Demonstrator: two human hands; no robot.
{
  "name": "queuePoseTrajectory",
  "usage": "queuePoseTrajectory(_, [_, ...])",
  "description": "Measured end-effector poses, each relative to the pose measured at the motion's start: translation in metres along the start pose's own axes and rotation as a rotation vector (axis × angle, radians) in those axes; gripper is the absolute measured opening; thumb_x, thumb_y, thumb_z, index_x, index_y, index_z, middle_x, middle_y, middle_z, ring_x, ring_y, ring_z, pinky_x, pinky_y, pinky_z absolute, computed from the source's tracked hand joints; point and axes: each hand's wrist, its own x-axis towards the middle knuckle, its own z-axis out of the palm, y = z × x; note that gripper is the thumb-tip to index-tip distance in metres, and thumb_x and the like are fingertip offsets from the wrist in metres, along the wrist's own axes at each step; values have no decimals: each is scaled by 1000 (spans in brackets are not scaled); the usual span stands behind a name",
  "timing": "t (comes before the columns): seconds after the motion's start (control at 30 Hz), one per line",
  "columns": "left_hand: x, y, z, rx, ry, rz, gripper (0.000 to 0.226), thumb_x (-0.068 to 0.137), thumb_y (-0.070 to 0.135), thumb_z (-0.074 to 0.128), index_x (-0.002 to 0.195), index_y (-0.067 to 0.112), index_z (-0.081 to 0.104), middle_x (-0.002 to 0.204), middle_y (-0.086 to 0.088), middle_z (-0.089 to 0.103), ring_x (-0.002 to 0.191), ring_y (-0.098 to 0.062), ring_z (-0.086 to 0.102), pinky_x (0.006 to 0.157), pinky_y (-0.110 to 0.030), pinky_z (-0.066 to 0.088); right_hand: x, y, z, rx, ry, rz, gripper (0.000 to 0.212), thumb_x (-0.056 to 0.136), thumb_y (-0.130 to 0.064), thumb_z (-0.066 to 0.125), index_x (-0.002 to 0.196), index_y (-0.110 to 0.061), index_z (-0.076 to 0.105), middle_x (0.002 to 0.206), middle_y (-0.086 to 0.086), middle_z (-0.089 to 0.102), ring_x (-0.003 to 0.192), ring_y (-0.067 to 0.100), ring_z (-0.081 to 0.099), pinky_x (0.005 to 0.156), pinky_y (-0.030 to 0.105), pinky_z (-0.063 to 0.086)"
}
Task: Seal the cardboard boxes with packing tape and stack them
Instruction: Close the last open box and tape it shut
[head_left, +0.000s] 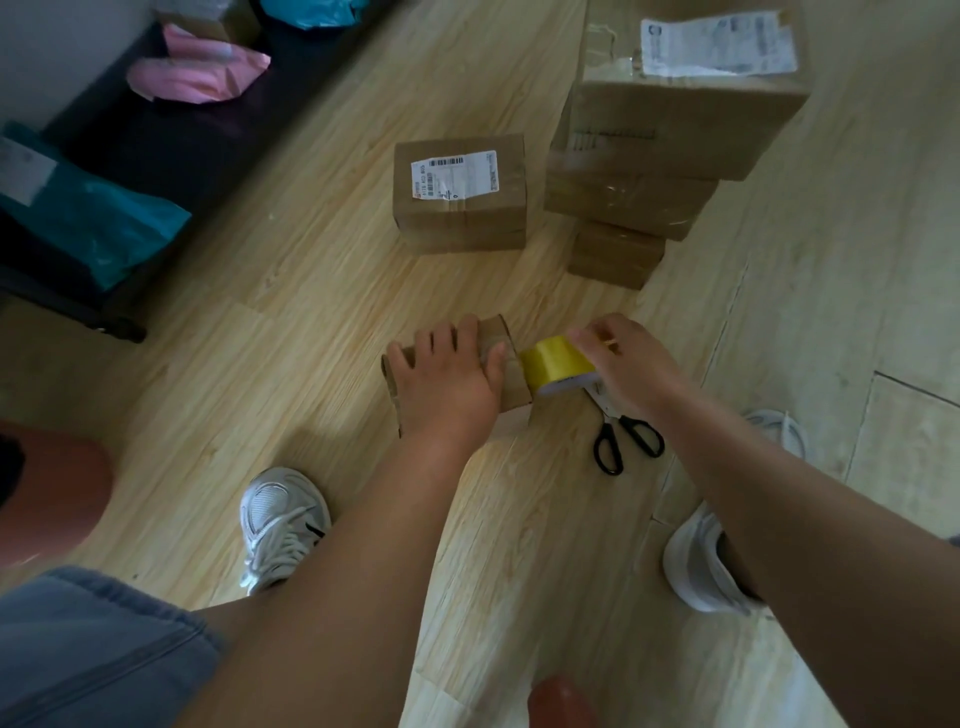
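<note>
A small cardboard box (511, 376) lies on the wooden floor in the middle of the view. My left hand (449, 382) presses flat on its top with spread fingers. My right hand (626, 358) grips a roll of yellow packing tape (556, 364) right beside the box's right end. The roll touches the box edge. A taller stack of sealed boxes (665, 140) stands at the back right, topped by a box with a white label. A single labelled box (460, 195) sits to the left of that stack.
Black-handled scissors (626, 439) lie on the floor just below my right hand. My two white shoes (283, 522) (704, 566) flank the work spot. A dark low bench (171, 135) at the left holds pink and teal mailer bags.
</note>
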Motion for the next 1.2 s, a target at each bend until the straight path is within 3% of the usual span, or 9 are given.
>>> queuePoseTrajectory(0.17, [-3,0,4,-11,77,-96,56,100,52,23,134,16,51,118,-9,58,107,-29,51,97,-53,34,-7,14,6,100,204,166,43,109,-32,33,147,-15,42,131,9,57,106,23,54,82,30,36])
queuePoseTrajectory(0.33, [-3,1,10,-17,185,-78,48,100,46,38,123,10,60,103,-12,63,93,-32,56,87,-49,40,-9,66,26,-349,-49,407,35,103,-32,52,124,-5,55,94,5,53,77,17,50,59,28,38])
queuePoseTrajectory(0.4, [-2,1,11,-14,202,-71,47,100,45,39,122,9,61,101,-13,64,91,-32,57,85,-48,40,-11,82,36,-457,-101,442,37,101,-36,55,121,-5,56,97,6,53,81,20,52,53,27,35])
queuePoseTrajectory(0.6, [-2,1,12,3,188,-80,50,101,46,35,127,10,58,104,-12,63,92,-32,55,86,-47,38,-9,97,54,-494,-62,445,57,97,-39,60,139,-4,44,135,16,49,125,31,48,97,38,44])
queuePoseTrajectory(0.73, [0,1,13,2,196,-82,52,101,46,32,127,10,58,105,-12,62,93,-32,54,86,-46,37,-6,95,56,-562,-66,456,57,96,-37,64,138,-4,45,134,14,49,125,29,47,99,38,44])
queuePoseTrajectory(0.87, [1,2,13,-15,163,-94,52,102,46,32,131,10,56,109,-12,62,96,-32,53,89,-47,36,-5,92,58,-579,-51,517,26,100,-25,57,119,-7,58,114,11,58,106,26,58,83,35,50])
queuePoseTrajectory(0.97, [2,1,13,0,155,-97,51,102,46,33,130,11,57,108,-12,62,95,-31,54,88,-46,34,-3,87,55,-417,-53,583,23,100,-29,56,89,-10,56,79,4,53,69,18,53,56,27,40])
queuePoseTrajectory(1.03, [2,0,12,7,138,-97,52,102,46,31,130,11,57,107,-12,62,95,-31,54,87,-45,33,0,83,51,-145,-71,679,24,96,-27,63,88,-6,56,73,6,52,61,17,50,49,26,38])
queuePoseTrajectory(1.2, [-4,3,6,-15,100,-143,52,103,46,30,134,11,54,114,-13,61,102,-32,52,91,-47,33,-10,74,24,425,-107,668,29,86,-21,78,104,0,71,92,14,68,83,22,63,79,35,55])
